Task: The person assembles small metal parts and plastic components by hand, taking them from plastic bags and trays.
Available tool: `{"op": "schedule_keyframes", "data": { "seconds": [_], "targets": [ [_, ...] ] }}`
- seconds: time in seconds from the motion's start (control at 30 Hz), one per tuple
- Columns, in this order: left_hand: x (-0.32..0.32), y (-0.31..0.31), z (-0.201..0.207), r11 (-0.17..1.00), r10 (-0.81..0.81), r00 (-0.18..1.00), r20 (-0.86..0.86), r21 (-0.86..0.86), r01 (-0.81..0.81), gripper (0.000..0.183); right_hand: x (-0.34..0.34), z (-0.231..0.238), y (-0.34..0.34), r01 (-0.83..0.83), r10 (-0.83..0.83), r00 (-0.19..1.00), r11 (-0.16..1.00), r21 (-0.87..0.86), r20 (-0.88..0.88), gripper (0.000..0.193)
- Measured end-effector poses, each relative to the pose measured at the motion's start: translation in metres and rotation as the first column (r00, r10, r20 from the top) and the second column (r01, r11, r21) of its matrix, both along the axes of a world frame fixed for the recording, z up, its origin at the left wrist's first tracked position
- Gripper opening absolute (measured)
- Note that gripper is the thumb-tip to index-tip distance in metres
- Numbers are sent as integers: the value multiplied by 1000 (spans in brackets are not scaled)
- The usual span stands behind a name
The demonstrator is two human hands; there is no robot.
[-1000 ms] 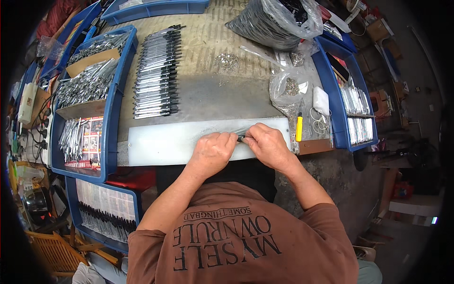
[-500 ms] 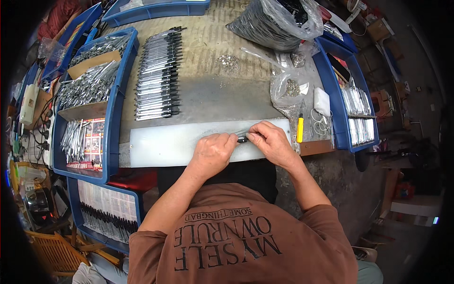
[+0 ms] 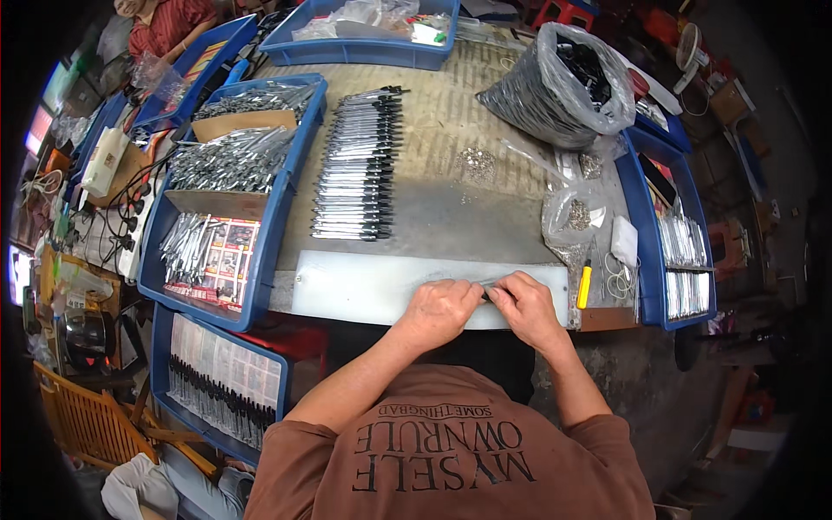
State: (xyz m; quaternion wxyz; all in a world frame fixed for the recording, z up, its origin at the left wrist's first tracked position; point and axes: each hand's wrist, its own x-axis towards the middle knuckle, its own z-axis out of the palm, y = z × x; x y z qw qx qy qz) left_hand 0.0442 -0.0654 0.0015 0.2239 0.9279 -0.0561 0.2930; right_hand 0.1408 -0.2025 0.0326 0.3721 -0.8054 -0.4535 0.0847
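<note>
My left hand (image 3: 438, 310) and my right hand (image 3: 525, 308) are close together over the white board (image 3: 351, 284) at the table's near edge. Both have their fingers closed around a small black part (image 3: 486, 295), mostly hidden by the fingertips. Its exact kind does not show. Beyond the board, to the left, slim silver-and-black rods (image 3: 357, 173) lie side by side in a long row. A yellow-handled screwdriver (image 3: 584, 286) rests beside the board's right end.
A blue tray (image 3: 292, 186) of loose silver rods stands left, with another blue tray (image 3: 282, 390) lower. At right is a blue tray (image 3: 641, 227) of packed rods. A plastic bag (image 3: 542, 108) of black parts sits far right. Another person (image 3: 169, 26) is at far left.
The whole view has shifted, so the table and trays appear further right and lower. My hands have drawn slightly closer together, and less of the black part shows between them.
</note>
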Motion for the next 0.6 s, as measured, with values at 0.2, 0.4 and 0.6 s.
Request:
{"op": "schedule_keyframes", "data": {
  "seconds": [0.2, 0.4, 0.6],
  "targets": [
    [-7, 16, 13, 999, 33, 999, 19, -17, -33, 15, -2, -9, 1, 79, -78, 997, 980, 182, -10, 15],
    [-12, 70, 22, 983, 181, 984, 2, 12, -181, 16, -1, -18, 0, 108, -111, 994, 963, 245, -1, 16],
    [1, 120, 35, 933, 357, 934, -26, -35, -358, 23, -1, -20, 1, 90, -105, 994, 960, 265, 43, 15]
  ]
}}
